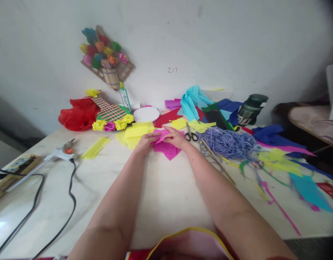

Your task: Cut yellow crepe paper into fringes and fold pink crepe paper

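Note:
Bright magenta crepe paper (169, 151) lies on the table in front of me, with a pointed corner toward me. My left hand (147, 142) has its fingers closed on the paper's left side. From the right, my right hand (175, 138) grips the same paper, its fingers reaching across the top. My fingers hide part of the paper. Yellow crepe paper sheets (135, 134) lie just beyond my left hand. Beside my right hand are scissors (191, 135) with black handles.
A hot glue gun (59, 154) and power strip (16, 168) with black cords lie left. Purple string (228, 142) is heaped at right near a wooden stick (219, 162). A dark jar (253, 109), red plastic bag (79, 115) and white disc (147, 114) stand along the back.

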`<state>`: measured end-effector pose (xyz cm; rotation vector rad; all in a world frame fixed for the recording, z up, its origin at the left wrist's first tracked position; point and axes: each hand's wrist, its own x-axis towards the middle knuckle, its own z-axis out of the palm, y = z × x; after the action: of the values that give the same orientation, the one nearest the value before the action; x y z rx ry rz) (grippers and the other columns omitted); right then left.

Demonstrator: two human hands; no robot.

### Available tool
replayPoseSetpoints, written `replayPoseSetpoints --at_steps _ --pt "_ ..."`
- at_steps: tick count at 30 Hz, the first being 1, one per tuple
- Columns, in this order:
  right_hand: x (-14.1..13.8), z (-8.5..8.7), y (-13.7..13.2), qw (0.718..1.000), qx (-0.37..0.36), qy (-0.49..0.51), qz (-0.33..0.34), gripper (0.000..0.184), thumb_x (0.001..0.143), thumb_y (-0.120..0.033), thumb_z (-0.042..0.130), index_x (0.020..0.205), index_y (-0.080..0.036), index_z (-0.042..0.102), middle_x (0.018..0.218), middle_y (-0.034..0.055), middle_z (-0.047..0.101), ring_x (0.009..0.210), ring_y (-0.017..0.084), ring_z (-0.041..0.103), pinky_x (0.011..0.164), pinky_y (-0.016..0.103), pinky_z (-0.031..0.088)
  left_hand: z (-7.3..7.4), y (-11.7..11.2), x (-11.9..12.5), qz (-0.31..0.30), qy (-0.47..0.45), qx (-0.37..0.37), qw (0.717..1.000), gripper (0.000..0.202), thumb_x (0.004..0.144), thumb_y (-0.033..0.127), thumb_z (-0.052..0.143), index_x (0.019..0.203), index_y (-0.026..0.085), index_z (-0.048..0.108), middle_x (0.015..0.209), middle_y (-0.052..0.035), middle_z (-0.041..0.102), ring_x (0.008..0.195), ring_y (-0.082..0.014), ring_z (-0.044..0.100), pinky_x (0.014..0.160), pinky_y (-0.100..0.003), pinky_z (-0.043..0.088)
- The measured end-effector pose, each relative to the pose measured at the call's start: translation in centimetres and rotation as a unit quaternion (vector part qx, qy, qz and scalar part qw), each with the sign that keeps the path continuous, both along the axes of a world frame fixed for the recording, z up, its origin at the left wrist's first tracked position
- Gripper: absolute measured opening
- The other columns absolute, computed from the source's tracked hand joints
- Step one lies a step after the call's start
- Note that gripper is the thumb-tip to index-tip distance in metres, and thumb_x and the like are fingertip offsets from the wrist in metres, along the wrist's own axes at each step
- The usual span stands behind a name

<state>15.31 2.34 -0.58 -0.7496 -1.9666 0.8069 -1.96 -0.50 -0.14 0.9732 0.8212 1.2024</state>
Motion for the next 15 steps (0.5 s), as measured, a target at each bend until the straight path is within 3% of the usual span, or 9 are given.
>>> replayPoseSetpoints --at_steps 8,15 --pt "-0.22 -0.28 0.20 0.999 0.017 -0.002 -0.032 0.009 0.065 -0.019 0.066 0.072 -0.022 0.070 0.128 0.0040 0.046 0.120 0.019 0.041 0.103 0.034 0.028 0.08 0.04 -0.16 -0.036 -0.003 -0.007 0.999 0.038 0.050 0.004 0.065 0.087 0.011 0.068 0.067 -0.0041 0.067 0.054 -0.0100 0.057 0.057 -0.021 0.042" --pt "0.05 0.33 -0.36 0.999 0.035 -0.029 -0.006 0.031 0.063 -0.006 0.057 0.083 -0.025 0.070 0.135 0.0000 0.038 0.126 0.019 0.032 0.104 0.036 0.025 0.08 -0.14 -0.08 -0.052 -0.005 0.006 0.999 0.039 0.052 0.006 0.066 0.090 0.011 0.067 0.071 -0.0059 0.067 0.060 -0.0122 0.060 0.061 -0.023 0.044"
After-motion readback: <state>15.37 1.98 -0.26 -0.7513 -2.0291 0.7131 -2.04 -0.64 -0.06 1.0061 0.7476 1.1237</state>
